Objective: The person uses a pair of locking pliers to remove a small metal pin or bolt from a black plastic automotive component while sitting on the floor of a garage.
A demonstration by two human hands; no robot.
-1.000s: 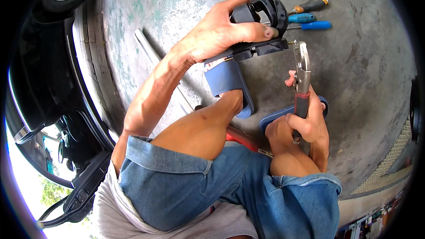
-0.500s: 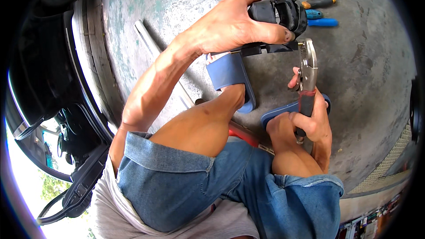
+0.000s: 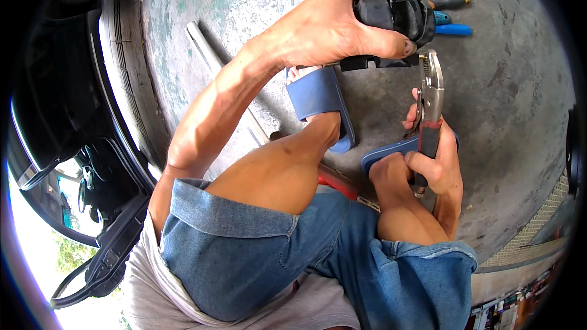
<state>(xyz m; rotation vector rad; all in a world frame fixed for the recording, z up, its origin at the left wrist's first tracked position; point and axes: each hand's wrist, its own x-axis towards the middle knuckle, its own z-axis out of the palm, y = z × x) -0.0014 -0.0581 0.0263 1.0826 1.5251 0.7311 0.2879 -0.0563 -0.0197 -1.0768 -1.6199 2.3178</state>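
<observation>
My left hand (image 3: 342, 30) wraps round a black mechanical part (image 3: 391, 15) with a rounded, ribbed body, thumb along its near side and fingers over the far side. Along its near edge runs a flat black bracket (image 3: 376, 62) with a notch. In my right hand (image 3: 439, 165) is a pair of locking pliers (image 3: 432, 88) with silver jaws and dark, red-trimmed handles, held upright. The jaws meet a small brassy pin or bolt (image 3: 422, 57) at the bracket's right end; whether they are clamped on it I cannot tell.
Beyond the part lie a screwdriver (image 3: 451, 0) and blue-handled tools (image 3: 454, 29) on the concrete floor (image 3: 501, 98). A pale metal bar (image 3: 205, 49) lies to the left. A red tool (image 3: 337, 182) rests between my legs. A black car (image 3: 55, 85) stands at left.
Both hands have shifted slightly to the right with the black part and the pliers. The part has turned a little, showing more of its rounded side.
</observation>
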